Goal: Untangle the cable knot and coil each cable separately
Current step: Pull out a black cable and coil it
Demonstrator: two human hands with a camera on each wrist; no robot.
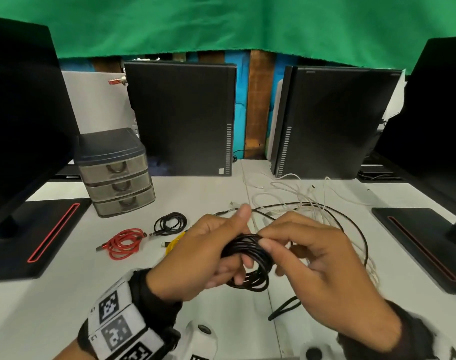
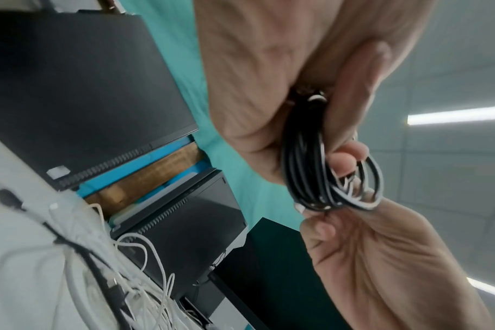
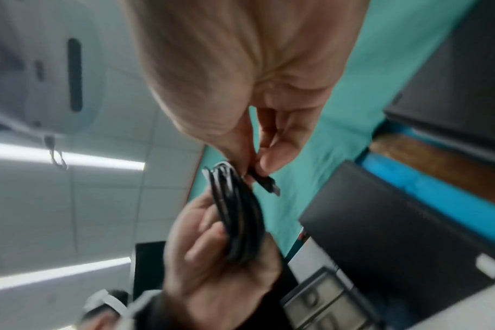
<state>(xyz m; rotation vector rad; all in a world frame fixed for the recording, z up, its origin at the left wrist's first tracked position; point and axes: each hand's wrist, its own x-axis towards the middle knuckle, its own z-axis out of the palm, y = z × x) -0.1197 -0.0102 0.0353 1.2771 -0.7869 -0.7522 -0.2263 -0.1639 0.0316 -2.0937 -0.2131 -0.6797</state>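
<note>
A black cable coil [image 1: 250, 258] hangs above the table's middle, gripped by my left hand [image 1: 208, 253] with fingers curled round its loops [image 2: 305, 156]. My right hand [image 1: 312, 258] pinches the coil's top; in the right wrist view its thumb and forefinger pinch the black plug end [image 3: 264, 180] beside the coil [image 3: 238, 218]. Behind my hands lies a tangle of white cables [image 1: 297, 198] with a loose black cable [image 1: 351, 224] looping through it. A coiled red cable [image 1: 123, 242], a small black coil [image 1: 169, 223] and a yellow cable [image 1: 176, 242] lie to the left.
A small grey drawer unit [image 1: 115, 172] stands at back left. Two dark computer towers [image 1: 180, 118] [image 1: 333, 123] line the back. Monitor bases [image 1: 37, 237] [image 1: 424, 245] flank the white table [image 1: 65, 294]. A black strap end [image 1: 284, 309] lies near the front.
</note>
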